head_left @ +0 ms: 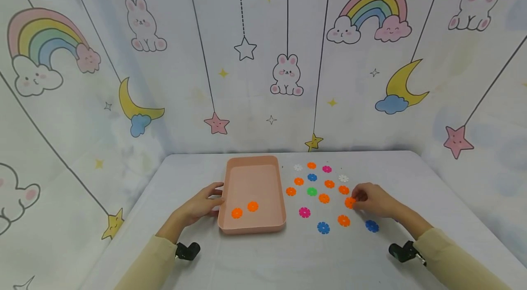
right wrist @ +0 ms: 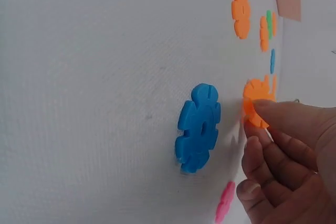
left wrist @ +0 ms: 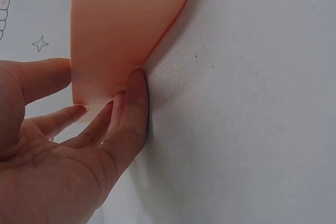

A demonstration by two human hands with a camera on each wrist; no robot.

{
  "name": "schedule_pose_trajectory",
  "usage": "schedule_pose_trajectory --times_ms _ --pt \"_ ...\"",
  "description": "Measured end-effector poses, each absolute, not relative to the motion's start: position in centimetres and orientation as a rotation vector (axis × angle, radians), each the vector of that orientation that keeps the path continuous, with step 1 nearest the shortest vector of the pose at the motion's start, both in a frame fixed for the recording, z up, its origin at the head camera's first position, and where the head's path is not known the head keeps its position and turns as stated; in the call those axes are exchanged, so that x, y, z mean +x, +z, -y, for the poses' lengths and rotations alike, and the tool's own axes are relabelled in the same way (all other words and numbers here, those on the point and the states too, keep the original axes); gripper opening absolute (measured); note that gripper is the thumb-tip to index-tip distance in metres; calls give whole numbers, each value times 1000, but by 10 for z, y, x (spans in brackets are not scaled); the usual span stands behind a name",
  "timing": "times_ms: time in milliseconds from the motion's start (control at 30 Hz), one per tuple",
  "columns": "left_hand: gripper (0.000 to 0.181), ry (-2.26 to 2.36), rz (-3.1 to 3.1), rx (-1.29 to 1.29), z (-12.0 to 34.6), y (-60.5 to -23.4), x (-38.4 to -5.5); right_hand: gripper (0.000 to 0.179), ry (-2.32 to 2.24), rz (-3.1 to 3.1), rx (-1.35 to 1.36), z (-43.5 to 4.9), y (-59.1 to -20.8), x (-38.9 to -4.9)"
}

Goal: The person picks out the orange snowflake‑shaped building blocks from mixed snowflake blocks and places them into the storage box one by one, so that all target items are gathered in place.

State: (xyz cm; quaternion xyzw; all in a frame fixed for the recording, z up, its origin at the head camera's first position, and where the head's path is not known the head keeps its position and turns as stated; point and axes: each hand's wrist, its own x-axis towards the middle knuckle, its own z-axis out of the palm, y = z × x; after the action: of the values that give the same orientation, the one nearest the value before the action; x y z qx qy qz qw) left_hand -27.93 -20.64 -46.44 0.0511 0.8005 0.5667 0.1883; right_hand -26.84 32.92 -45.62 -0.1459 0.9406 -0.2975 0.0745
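My left hand is at the left side of a shallow peach tray. In the left wrist view its thumb goes over the rim and the fingers lie against the outer wall. Inside the tray lie two orange snowflake discs, one left of the other. To the right, my right hand pinches another orange snowflake disc between thumb and fingers, close over the table and tilted up in the right wrist view. A blue disc lies flat near that hand.
Several loose discs spread between tray and right hand: orange, blue, pink, green and white. A white cloth covers the table. Behind it hangs a patterned backdrop.
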Motion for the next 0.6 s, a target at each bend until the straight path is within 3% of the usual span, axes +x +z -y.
schedule_pose_trajectory --times_ms 333,600 --pt "62 1588 -2262 141 207 -465 -280 11 -926 -2827 -521 -326 -445 -266" --pt "62 1592 -2258 135 206 -463 -279 11 -1013 -2815 -588 -296 -424 -269"
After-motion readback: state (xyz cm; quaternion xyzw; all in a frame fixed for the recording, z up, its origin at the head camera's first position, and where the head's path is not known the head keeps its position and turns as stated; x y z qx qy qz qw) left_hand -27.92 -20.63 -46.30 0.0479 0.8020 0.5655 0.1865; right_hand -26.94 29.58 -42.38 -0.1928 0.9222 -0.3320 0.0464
